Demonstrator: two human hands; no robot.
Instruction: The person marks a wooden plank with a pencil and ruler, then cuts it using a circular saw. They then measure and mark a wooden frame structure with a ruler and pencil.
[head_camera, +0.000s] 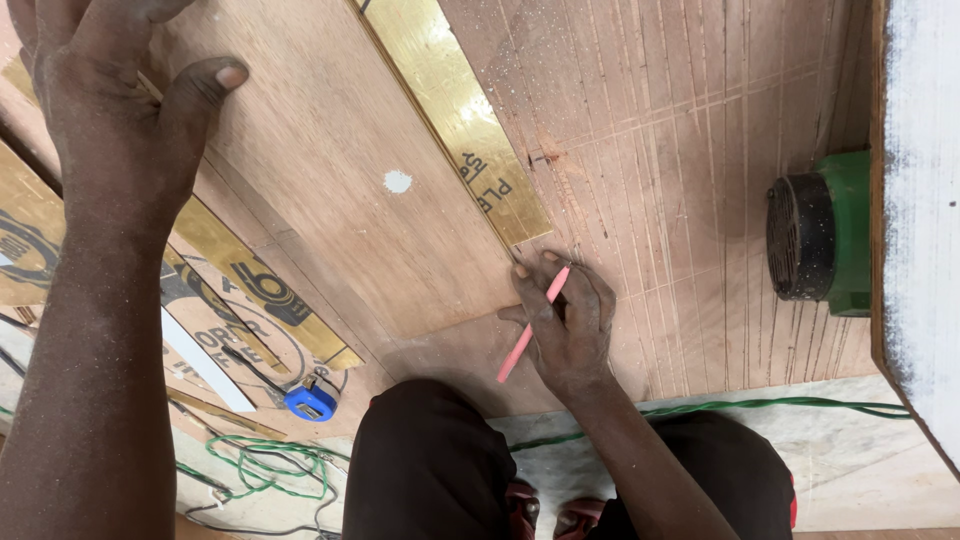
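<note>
A pink pencil is pinched in the right hand at the gold strip's end — marking underway — while the left hand, fingers spread, is pressed on the plywood board; a steady line is called for next.

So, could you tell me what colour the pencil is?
Pink, the thin pencil in the right hand; head view.

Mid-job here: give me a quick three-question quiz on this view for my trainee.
1. True or false: the right hand holds a pink pencil.
2. What does the left hand press on? A) wooden board B) green motor housing C) blue tape measure
3. Fill in: the pencil tip meets the lower end of the ___ metal strip.

Key: 1 true; 2 A; 3 gold.
</note>
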